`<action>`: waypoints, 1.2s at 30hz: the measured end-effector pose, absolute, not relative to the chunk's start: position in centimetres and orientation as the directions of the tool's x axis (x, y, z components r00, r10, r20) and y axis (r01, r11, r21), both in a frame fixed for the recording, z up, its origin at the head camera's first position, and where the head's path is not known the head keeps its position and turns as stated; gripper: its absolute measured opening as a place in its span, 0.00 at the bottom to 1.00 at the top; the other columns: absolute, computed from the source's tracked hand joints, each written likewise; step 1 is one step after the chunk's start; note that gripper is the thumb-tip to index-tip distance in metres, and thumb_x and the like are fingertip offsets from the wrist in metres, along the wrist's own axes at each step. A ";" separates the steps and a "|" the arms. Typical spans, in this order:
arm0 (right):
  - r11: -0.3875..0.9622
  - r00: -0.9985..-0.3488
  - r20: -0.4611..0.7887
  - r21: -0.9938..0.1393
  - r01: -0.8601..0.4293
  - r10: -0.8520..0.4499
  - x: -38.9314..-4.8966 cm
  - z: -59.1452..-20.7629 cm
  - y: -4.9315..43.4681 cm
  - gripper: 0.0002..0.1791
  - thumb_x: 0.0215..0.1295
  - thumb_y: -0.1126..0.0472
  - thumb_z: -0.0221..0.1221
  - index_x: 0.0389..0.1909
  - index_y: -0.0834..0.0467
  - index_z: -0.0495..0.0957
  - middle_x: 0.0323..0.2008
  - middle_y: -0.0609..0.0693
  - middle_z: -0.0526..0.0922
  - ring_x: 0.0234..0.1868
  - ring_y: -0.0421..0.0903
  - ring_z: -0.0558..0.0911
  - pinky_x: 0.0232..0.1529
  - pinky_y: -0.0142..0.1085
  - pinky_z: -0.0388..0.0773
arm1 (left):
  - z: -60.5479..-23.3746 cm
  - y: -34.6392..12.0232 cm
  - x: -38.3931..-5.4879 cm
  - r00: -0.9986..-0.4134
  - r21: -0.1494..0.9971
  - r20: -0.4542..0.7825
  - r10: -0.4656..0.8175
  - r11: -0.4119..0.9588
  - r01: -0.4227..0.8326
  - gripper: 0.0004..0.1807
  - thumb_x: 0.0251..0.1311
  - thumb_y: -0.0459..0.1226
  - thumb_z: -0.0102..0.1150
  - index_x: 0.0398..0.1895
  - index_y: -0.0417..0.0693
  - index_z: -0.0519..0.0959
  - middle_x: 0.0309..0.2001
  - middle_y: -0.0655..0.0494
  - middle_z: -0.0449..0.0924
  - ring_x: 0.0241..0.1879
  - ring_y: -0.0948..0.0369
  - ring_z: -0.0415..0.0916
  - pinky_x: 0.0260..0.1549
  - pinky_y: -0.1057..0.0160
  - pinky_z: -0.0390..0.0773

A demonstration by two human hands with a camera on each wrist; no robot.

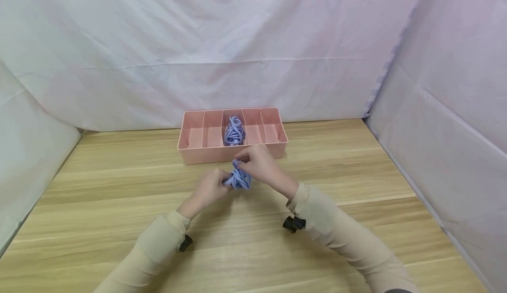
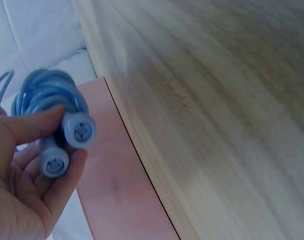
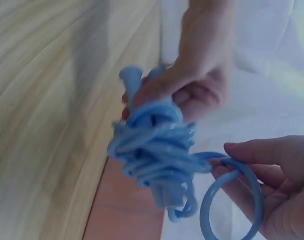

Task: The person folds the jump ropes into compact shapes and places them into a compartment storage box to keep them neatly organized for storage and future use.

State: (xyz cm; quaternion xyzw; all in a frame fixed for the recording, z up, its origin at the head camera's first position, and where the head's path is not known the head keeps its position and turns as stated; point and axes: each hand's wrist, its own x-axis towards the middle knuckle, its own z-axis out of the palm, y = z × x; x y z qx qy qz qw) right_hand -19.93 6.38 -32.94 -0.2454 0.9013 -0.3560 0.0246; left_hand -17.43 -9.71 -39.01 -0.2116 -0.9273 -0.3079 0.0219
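A blue jump rope [image 1: 240, 179] is wound into a bundle in front of the organizer box. My left hand [image 1: 208, 188] grips its two handles, whose round ends [image 2: 81, 131] face the left wrist camera. Thumb and fingers of my right hand [image 1: 259, 164] pinch a loop of rope [image 3: 257, 200] that stands out from the winding, as the right wrist view shows. Behind the hands, a second wound blue rope [image 1: 235, 133] lies in the middle compartment of the pink organizer box [image 1: 222, 155].
Both the two left and the two right compartments of the box show bare floors. The box stands near the back edge of a wooden table [image 1: 99, 187]. White curtains [image 1: 237, 73] hang behind it and along both sides.
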 end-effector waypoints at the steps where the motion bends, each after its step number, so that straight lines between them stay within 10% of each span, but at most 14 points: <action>1: 0.620 -0.879 0.135 -0.661 -0.423 -0.457 -19.7 -32.8 6.3 0.11 0.49 0.72 0.62 0.36 0.65 0.82 0.33 0.55 0.84 0.32 0.44 0.83 0.30 0.26 0.78 | -39.0 -9.7 -17.4 -0.918 0.566 0.188 0.350 0.725 0.393 0.12 0.43 0.30 0.63 0.10 0.48 0.72 0.12 0.63 0.64 0.14 0.67 0.58 0.13 0.70 0.58; 24: 0.576 -0.856 0.194 -0.666 -0.474 -0.479 -17.8 -32.5 8.0 0.10 0.48 0.69 0.65 0.34 0.67 0.81 0.29 0.55 0.84 0.28 0.43 0.82 0.30 0.26 0.77 | -39.0 -9.3 -17.0 -0.944 0.734 0.326 -0.045 0.641 0.223 0.17 0.44 0.34 0.66 0.07 0.49 0.69 0.08 0.65 0.61 0.13 0.66 0.57 0.13 0.65 0.55; 36: 0.705 -0.567 0.612 -0.022 -0.709 -0.551 -18.3 -34.2 9.2 0.06 0.49 0.58 0.66 0.28 0.55 0.81 0.24 0.47 0.74 0.26 0.45 0.74 0.24 0.35 0.66 | -38.9 -8.9 -16.4 -0.934 0.810 0.346 -0.091 0.532 0.248 0.16 0.44 0.33 0.66 0.07 0.47 0.69 0.08 0.61 0.66 0.11 0.72 0.55 0.10 0.69 0.54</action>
